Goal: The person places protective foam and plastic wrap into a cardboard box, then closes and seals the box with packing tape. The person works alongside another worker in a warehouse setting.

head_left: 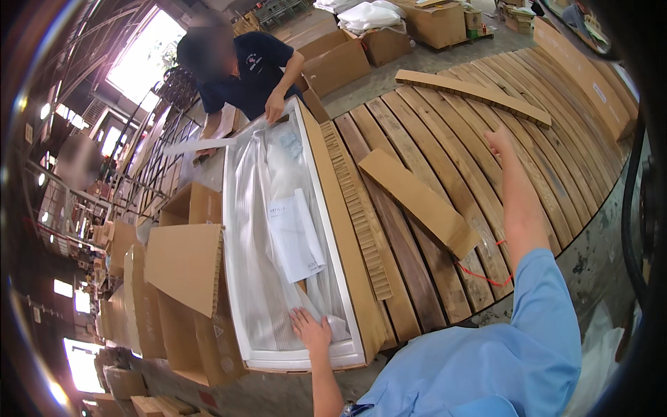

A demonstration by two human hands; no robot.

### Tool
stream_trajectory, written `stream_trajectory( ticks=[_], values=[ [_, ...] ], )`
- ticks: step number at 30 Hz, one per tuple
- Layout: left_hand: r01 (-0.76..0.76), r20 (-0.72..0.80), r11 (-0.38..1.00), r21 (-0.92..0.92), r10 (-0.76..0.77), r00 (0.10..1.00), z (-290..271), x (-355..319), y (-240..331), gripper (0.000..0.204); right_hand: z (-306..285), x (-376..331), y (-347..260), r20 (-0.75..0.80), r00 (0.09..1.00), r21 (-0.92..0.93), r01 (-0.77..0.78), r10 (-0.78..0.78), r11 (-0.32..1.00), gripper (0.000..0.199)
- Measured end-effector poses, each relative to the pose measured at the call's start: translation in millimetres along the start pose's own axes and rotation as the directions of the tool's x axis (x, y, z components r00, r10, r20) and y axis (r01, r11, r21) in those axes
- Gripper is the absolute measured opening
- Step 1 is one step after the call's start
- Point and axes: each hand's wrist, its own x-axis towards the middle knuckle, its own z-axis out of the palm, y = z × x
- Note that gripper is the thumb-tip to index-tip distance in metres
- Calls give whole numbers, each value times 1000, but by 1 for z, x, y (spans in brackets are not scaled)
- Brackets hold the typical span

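Observation:
A long open cardboard box [316, 167] lined with white foam [231, 278] lies in front of me. Inside are contents wrapped in clear plastic film [253, 208], with white printed sheets [292, 233] on top. My left hand [313, 329] rests with fingers spread on the film near the box's close end. My right hand [497, 141] is stretched out over the wooden slats [445, 146], fingers loosely apart, with nothing visible in it. A cardboard strip [420, 201] lies on the slats between my arm and the box; a longer strip [472, 96] lies beyond my right hand.
Across the box a person in a dark shirt [253, 62] has a hand on its far rim and a pale strip [201, 144] by the other hand. Cardboard boxes [184, 267] stand left. Red strapping [486, 278] trails near my right arm. A tall carton [590, 76] stands far right.

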Motion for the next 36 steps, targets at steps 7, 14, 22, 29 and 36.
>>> stream_trajectory(
  ticks=[7,14,22,29,36],
  values=[
    [-18,-31,1000,-17,18,999,2,-2,-4,88,-6,-20,-10,65,993,-58,-96,99,994,84],
    [4,-30,1000,-30,-5,1000,0,-1,-4,88,-22,-37,-23,90,986,-58,-138,143,989,93],
    [22,-24,997,-70,-24,999,-7,0,4,85,-26,-19,-11,105,986,-88,-123,132,989,87],
    [-98,-207,913,-395,15,978,-27,-22,8,66,-4,-40,-34,134,989,-80,-48,58,996,80],
    [-372,-207,800,-471,310,928,-44,-51,104,63,5,54,41,-187,979,33,93,-85,995,61]
  ],
)
